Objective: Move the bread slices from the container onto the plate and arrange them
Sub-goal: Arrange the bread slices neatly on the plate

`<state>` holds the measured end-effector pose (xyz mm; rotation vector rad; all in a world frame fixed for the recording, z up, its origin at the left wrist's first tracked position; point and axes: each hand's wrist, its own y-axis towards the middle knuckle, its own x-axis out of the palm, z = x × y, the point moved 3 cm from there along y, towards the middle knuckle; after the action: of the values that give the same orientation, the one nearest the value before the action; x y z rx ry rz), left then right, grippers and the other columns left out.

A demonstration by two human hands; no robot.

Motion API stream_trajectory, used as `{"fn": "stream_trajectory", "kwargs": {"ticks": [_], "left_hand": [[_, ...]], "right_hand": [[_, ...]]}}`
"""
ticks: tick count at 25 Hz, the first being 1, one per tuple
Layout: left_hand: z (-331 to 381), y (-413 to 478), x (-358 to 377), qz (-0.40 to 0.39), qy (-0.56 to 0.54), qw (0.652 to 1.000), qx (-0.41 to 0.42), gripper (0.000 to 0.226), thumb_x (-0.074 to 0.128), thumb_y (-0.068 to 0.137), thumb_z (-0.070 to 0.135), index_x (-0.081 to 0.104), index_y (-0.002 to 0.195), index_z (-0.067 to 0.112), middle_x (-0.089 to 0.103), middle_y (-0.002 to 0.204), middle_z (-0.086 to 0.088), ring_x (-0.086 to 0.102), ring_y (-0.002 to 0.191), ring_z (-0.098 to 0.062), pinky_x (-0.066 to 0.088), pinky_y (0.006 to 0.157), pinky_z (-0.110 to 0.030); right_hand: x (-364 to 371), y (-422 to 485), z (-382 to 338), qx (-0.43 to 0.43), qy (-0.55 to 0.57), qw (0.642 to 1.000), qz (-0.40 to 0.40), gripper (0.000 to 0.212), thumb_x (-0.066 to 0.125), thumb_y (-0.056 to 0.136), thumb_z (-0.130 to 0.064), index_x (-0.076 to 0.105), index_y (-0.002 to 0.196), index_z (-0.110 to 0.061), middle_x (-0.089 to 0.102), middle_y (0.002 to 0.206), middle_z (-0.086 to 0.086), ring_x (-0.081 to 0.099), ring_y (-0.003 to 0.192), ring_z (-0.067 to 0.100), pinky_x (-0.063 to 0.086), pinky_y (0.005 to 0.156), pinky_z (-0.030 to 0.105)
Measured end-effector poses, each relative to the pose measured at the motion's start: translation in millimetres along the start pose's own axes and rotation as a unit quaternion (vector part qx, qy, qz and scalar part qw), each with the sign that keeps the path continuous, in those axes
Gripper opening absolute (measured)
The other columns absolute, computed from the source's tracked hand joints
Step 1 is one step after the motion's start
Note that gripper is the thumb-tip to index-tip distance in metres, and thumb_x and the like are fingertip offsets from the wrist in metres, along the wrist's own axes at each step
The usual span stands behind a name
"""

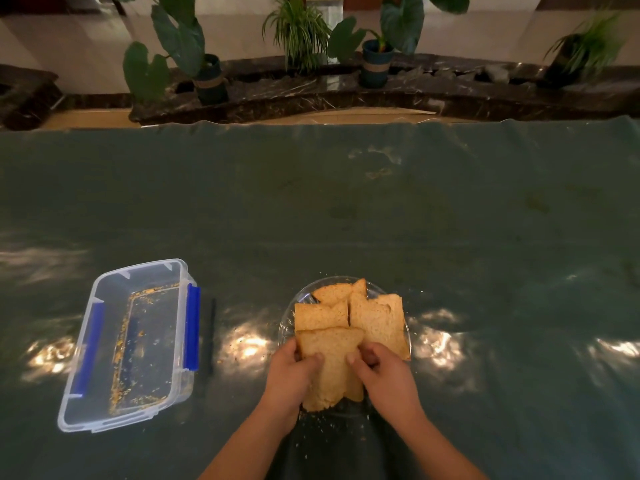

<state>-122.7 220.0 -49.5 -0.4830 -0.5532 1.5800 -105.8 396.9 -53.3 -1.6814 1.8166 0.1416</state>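
We see a clear plastic container [128, 344] with blue side clips on the near left of the green-covered table [311, 209]. It has no lid on and holds no slices, only a scatter of orange-brown crumbs [145, 341] along the edges of its floor. A thin dark stick-like object [210, 336] lies just beside its right wall; we cannot tell what it is.

To the right, near the middle of the near edge, sits a clear glass plate [289, 323], and all the bread slices [346, 317] are on it, overlapping one another. Two lie at the far side, one at the left, one at the right, and the nearest slice [329, 362] rests on top of them.

Our left hand [291, 375] grips that nearest slice at its left edge, fingers curled narrowly around it with the thumb on top. Our right hand [384, 375] pinches its right edge, fingers bent close together.

Loose crumbs dot the cloth around the plate. Potted plants [377, 46] stand on a dark marble ledge [346, 95] beyond the far edge.
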Motion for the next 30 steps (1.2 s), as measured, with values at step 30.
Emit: {"fn": "stream_trajectory", "kwargs": {"ticks": [30], "left_hand": [[35.2,36.2,-20.6,0.194,0.383,0.902,0.036,0.016,0.074,0.077,0.043,0.07,0.082,0.029,0.059,0.064,0.017,0.056,0.061,-0.007,0.039,0.052,-0.024]], "right_hand": [[-46.4,49.8,16.0,0.014,-0.159,0.977,0.139,0.038,0.072,0.078,-0.015,0.064,0.115,-0.021,0.065,0.085,-0.004,0.057,0.074,0.013,0.041,0.064,0.026]]}}
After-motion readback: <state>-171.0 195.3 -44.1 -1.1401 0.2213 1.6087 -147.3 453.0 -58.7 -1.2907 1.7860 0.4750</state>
